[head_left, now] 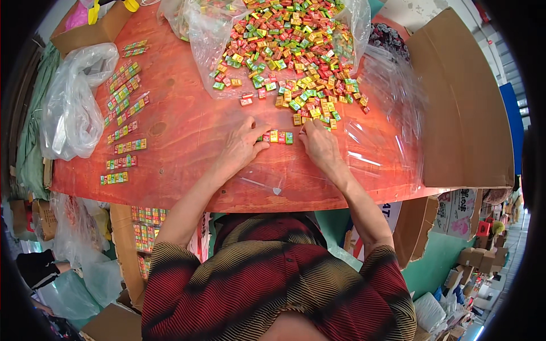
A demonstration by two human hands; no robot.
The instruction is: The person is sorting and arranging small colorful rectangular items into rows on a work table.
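Both hands [242,146] [319,143] flank a candy row [275,137] (seemingly four pieces).

Bright, even daylight, soft shadows; glare streaks the clear plastic sheet [375,142] at the tabletop's [187,131] right edge; fisheye bends the rim, black corners, centre sharp.

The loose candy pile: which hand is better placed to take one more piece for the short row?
Probably the right hand: it sits at the row's right end, directly below the pile's nearest pieces. The left hand lies farther from the pile.
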